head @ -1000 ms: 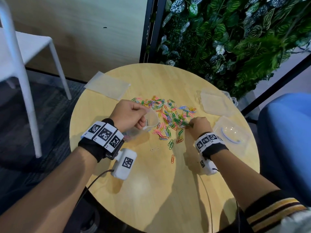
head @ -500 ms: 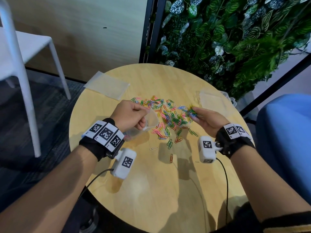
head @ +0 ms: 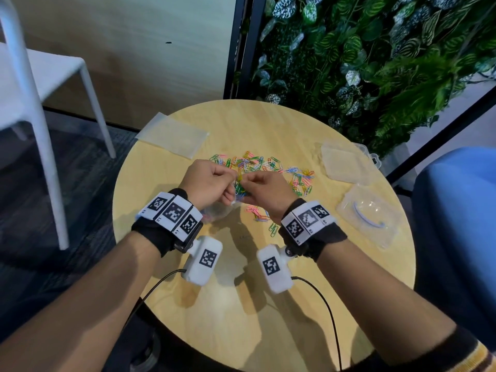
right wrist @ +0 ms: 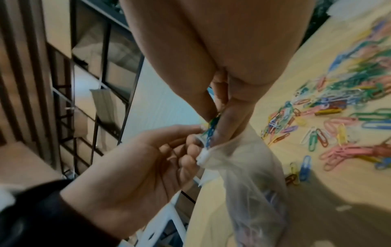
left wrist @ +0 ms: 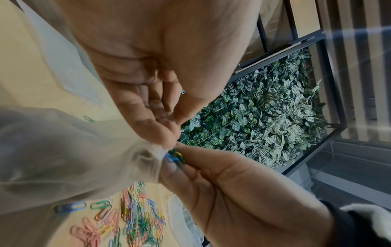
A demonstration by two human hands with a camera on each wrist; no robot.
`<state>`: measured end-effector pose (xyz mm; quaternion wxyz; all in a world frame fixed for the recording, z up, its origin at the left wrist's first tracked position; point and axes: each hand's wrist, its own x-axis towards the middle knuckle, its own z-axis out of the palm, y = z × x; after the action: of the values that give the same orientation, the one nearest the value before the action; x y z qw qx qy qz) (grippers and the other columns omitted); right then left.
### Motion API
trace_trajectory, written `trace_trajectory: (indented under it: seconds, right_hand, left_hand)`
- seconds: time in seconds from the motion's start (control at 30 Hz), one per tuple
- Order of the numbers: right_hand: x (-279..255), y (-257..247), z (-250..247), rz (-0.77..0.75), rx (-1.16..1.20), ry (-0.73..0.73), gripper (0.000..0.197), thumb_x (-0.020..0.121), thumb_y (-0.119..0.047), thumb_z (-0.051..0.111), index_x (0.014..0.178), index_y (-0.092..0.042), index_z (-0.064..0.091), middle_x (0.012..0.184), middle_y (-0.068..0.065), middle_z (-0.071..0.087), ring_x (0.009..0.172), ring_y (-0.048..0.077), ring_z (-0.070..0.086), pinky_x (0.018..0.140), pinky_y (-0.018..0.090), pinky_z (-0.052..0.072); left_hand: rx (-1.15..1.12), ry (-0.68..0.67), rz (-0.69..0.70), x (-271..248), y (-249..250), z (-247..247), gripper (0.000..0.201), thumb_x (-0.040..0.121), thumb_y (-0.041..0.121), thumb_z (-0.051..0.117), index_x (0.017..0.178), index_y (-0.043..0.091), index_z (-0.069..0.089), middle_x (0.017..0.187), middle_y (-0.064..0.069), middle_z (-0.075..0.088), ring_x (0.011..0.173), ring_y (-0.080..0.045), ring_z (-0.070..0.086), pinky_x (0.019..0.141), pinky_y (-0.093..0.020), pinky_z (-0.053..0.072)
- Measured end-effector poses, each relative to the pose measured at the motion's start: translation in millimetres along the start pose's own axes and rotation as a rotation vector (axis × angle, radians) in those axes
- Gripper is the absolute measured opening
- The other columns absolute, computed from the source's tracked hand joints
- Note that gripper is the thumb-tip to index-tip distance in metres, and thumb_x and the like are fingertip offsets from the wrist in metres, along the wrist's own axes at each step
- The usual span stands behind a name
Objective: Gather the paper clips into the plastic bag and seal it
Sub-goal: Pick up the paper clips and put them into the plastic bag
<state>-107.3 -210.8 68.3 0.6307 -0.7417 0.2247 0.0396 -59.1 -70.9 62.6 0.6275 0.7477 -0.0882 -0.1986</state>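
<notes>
At the centre of the head view the left hand pinched the mouth of the bag, held above the table. The right hand pinched a small bunch of clips at that mouth. Some clips already showed through the bag; most of the pile still lay just above the hands, so gathering seemed early and sealing undone.

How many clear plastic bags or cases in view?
4: plastic bag in the left hand; flat bag, table's far left; lidded case, far right; pouch, near right. Others may be hidden.
</notes>
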Motion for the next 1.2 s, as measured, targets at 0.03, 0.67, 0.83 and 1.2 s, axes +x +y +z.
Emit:
trace_trajectory:
  seconds: [0.03,0.67,0.83,1.2]
  right_hand:
    - [2.0,0.0,1.4,-0.003,-0.062,-0.004,0.008,0.093,-0.002,0.057,0.093,0.0,0.065,0.079,0.008,0.061,0.069,0.018,0.065,0.075,0.032,0.061]
    - [2.7,-21.9,0.1,-0.028,-0.8,-0.124,0.034,0.084,-0.001,0.065,0.116,-0.012,0.071,0.106,0.007,0.072,0.093,0.02,0.068,0.077,0.03,0.057]
    - [0.8,-25.0,-2.0,-0.203,-0.911,0.015,0.021,0.081,-0.005,0.065,0.097,-0.012,0.077,0.088,0.01,0.075,0.078,0.018,0.069,0.074,0.026,0.056]
    - [-4.3,-31.1,13.3,-0.325,-1.009,-0.154,0.026,0.082,-0.005,0.063,0.1,-0.016,0.077,0.082,0.003,0.07,0.069,0.014,0.055,0.057,0.014,0.035]
  left_hand:
    - [0.001,-0.005,0.001,-0.3,0.3,0.3,0.016,0.095,0.007,0.06,0.086,0.007,0.073,0.054,-0.006,0.065,0.05,-0.025,0.061,0.054,-0.03,0.057]
    - [0.003,-0.062,0.022,-5.2,0.0,1.3,0.014,0.095,0.005,0.061,0.093,0.012,0.073,0.057,-0.006,0.066,0.048,-0.02,0.061,0.052,-0.028,0.056]
    - [0.011,-0.06,0.011,-4.3,0.8,-0.8,0.012,0.095,0.007,0.061,0.093,0.011,0.072,0.054,-0.003,0.066,0.051,-0.024,0.062,0.057,-0.03,0.057]
    - [-0.016,-0.048,-0.003,-13.3,8.2,-19.6,0.016,0.095,0.002,0.058,0.09,0.009,0.071,0.059,-0.01,0.064,0.047,-0.016,0.061,0.05,-0.026,0.057]
